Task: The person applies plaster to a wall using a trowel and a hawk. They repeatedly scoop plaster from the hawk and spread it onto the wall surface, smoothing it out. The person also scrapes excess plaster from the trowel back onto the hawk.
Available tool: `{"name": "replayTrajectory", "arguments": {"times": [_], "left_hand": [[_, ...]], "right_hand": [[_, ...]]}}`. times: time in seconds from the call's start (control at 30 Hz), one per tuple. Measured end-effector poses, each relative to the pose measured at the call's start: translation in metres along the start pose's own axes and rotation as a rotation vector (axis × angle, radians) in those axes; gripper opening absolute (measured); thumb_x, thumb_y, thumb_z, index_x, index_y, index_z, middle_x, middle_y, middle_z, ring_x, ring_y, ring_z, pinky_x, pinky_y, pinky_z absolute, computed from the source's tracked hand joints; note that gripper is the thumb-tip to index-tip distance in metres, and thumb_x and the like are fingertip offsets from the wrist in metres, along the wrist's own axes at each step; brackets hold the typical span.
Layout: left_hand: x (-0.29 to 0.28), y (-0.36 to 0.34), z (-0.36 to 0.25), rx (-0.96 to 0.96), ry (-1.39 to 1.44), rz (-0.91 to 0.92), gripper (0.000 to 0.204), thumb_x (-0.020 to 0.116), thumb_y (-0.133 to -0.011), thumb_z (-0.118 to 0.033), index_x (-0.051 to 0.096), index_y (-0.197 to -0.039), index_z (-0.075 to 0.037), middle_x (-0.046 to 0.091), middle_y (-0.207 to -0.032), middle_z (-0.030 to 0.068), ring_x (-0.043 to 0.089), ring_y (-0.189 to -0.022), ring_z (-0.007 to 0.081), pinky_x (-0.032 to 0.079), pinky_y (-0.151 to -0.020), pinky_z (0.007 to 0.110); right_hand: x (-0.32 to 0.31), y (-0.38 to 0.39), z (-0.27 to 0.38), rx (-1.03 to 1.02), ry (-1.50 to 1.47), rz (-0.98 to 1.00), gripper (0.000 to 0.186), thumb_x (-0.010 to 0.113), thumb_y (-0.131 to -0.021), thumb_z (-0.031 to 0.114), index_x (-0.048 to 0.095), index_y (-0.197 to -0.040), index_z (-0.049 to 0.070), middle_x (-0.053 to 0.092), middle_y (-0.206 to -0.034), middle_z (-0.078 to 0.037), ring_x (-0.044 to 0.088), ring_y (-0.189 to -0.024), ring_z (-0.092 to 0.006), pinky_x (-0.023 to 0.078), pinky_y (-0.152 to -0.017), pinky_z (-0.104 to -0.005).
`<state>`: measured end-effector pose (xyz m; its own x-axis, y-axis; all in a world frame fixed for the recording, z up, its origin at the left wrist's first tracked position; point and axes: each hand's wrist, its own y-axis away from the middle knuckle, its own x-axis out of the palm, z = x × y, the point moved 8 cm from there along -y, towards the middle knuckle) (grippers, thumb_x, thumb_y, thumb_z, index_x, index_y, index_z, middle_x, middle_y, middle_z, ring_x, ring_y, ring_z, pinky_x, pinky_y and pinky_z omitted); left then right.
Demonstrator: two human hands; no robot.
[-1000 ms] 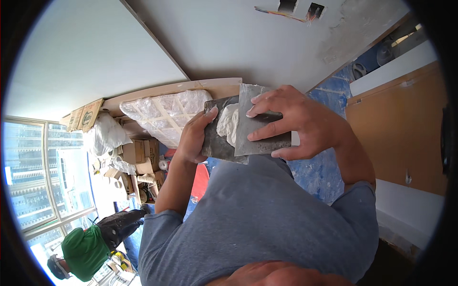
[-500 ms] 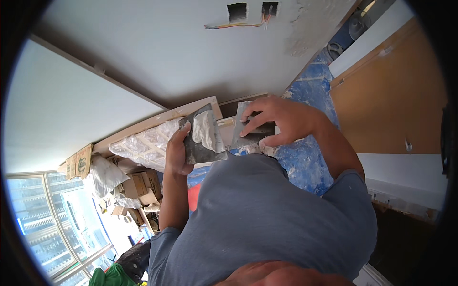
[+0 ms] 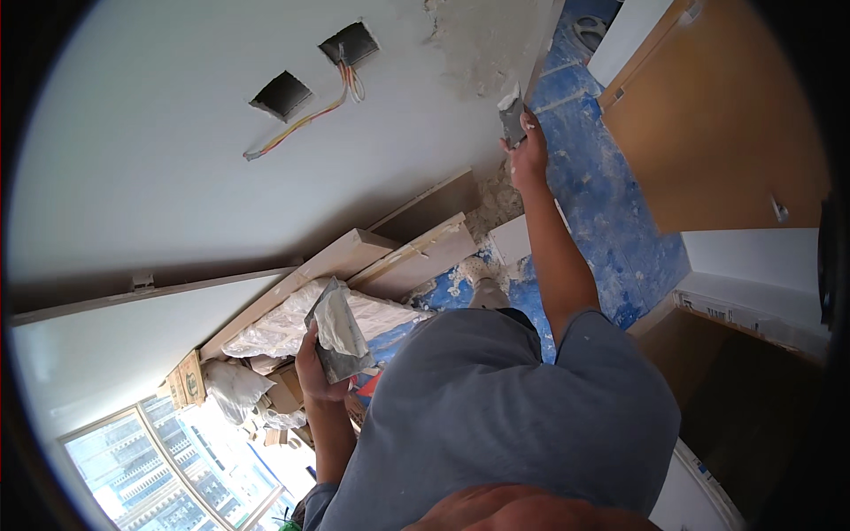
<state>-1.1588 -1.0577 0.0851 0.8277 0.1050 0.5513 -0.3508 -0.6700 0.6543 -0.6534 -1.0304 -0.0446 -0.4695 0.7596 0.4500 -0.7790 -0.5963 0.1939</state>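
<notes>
Head view: grey plate (image 3: pixel 344 365) rests in left hand (image 3: pixel 317 370).

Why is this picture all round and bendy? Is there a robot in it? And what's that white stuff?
There's no robot here, just a person using two bare hands. The camera sits on the person's head and looks down, so we see their grey shirt below. Its very wide lens bends straight edges and makes the picture look round.

The left hand holds a flat grey plate with a lump of white paste lying on it. The right hand stretches out, holding a flat grey blade with some white on its end. It is close to the wall, but I can't tell if it touches.

Coloured wires hang from one of two square holes there. The floor is blue with pale smears.
</notes>
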Motion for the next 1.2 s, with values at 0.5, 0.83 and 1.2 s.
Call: {"name": "replayTrajectory", "arguments": {"times": [0.5, 0.83, 1.2], "left_hand": [[0.023, 0.004, -0.002, 0.014, -0.037, 0.114, 0.041, 0.037, -0.106, -0.022, 0.052, -0.138, -0.001, 0.065, -0.130, 0.0119, 0.063, -0.118, 0.0245, 0.051, -0.102, 0.039], [-0.027, 0.013, -0.022, 0.096, -0.128, -0.154, 0.039, 0.040, -0.107, -0.026, 0.056, -0.133, -0.003, 0.069, -0.122, 0.0110, 0.069, -0.107, 0.0236, 0.058, -0.091, 0.038], [-0.042, 0.026, -0.031, 0.107, -0.122, -0.134, 0.042, 0.040, -0.106, -0.027, 0.052, -0.137, -0.001, 0.065, -0.129, 0.0123, 0.062, -0.119, 0.0260, 0.049, -0.103, 0.042]], "right_hand": [[0.021, -0.083, -0.009, -0.445, 0.094, -0.313, 0.046, 0.063, -0.097, 0.025, 0.059, -0.136, 0.000, 0.059, -0.122, -0.014, 0.059, -0.113, -0.0262, 0.045, -0.101, -0.0379], [0.042, -0.076, -0.036, -0.561, 0.157, -0.516, 0.048, 0.070, -0.091, 0.021, 0.058, -0.134, 0.005, 0.050, -0.125, -0.016, 0.047, -0.119, -0.0320, 0.040, -0.105, -0.0428], [0.078, -0.031, -0.064, -0.520, 0.193, -0.539, 0.052, 0.073, -0.087, 0.018, 0.056, -0.134, 0.006, 0.050, -0.125, -0.016, 0.045, -0.121, -0.0340, 0.038, -0.107, -0.0446]]}}
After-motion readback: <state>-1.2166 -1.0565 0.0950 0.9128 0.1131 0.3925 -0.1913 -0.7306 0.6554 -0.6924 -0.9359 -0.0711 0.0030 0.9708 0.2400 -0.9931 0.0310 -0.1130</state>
